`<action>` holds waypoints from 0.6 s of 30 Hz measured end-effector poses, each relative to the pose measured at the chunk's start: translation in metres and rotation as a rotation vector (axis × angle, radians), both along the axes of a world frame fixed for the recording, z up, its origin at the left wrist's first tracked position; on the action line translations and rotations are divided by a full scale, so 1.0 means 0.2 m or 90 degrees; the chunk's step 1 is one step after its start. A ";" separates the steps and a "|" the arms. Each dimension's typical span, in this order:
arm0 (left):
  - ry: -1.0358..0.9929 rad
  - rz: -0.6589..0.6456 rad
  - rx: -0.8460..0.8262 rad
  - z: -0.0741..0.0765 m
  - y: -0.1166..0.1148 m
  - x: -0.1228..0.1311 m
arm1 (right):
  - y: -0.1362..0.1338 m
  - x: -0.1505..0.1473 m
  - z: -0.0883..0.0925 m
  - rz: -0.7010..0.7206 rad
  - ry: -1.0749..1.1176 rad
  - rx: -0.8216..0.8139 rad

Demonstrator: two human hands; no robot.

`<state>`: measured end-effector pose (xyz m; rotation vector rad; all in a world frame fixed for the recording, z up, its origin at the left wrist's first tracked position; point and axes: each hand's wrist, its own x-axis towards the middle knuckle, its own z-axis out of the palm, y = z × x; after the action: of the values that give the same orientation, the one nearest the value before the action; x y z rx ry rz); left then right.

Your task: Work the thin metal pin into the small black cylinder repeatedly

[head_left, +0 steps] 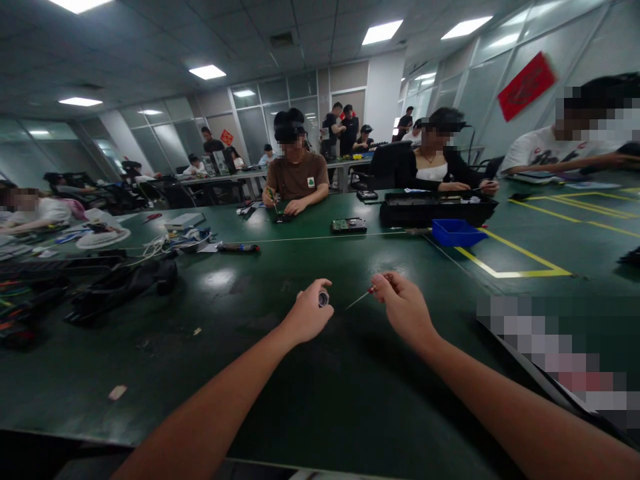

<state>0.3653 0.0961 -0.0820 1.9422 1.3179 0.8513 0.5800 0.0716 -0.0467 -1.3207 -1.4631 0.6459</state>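
Note:
Over the middle of the green table [300, 413], my left hand [311, 313] curls its fingers and thumb around a small round dark part [323, 299] with a lighter rim. Its exact kind is too small to make out. My right hand [404, 303] pinches a thin screwdriver [361, 298] with a red collar near the fingers. The screwdriver's shaft slants down and left, its tip apart from the round part. Most of the handle is hidden inside my right hand.
A bare drive with a green circuit board [349, 225], a blue bin [457, 233] and a long black casing [435, 210] stand ahead. Black parts [123, 287] and cables lie left, near a dark tube-shaped tool [239, 247]. Across the table, a person in brown [297, 170] works.

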 end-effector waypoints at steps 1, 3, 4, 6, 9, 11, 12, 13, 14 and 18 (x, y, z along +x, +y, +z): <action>-0.002 0.016 0.012 -0.01 0.00 -0.01 | 0.00 0.00 0.00 0.008 0.020 0.011; -0.018 0.054 0.029 -0.03 -0.01 -0.01 | -0.01 -0.01 0.01 0.039 0.066 0.026; -0.025 0.055 0.044 -0.03 0.00 -0.02 | -0.01 -0.01 0.01 0.055 0.087 0.029; -0.030 0.046 0.077 -0.02 0.00 -0.02 | -0.02 -0.02 0.00 0.082 0.111 0.032; -0.020 0.014 0.110 0.00 -0.01 -0.02 | -0.02 -0.03 -0.01 0.103 0.102 0.035; -0.009 0.004 0.117 0.01 -0.01 -0.02 | -0.02 -0.03 -0.01 0.111 0.085 0.034; -0.004 0.002 0.120 0.01 -0.01 -0.02 | -0.03 -0.03 -0.02 0.113 0.078 0.035; 0.000 0.002 0.123 0.02 -0.01 -0.02 | -0.03 -0.03 -0.02 0.113 0.072 0.035; 0.003 0.004 0.126 0.02 -0.02 -0.02 | -0.03 -0.03 -0.02 0.112 0.066 0.035; 0.019 0.028 0.131 0.03 -0.02 -0.01 | -0.03 -0.03 -0.03 0.095 0.039 0.039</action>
<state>0.3625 0.0915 -0.0752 2.0956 1.3401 1.0180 0.5739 0.0661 -0.0518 -1.1428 -1.5299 0.7253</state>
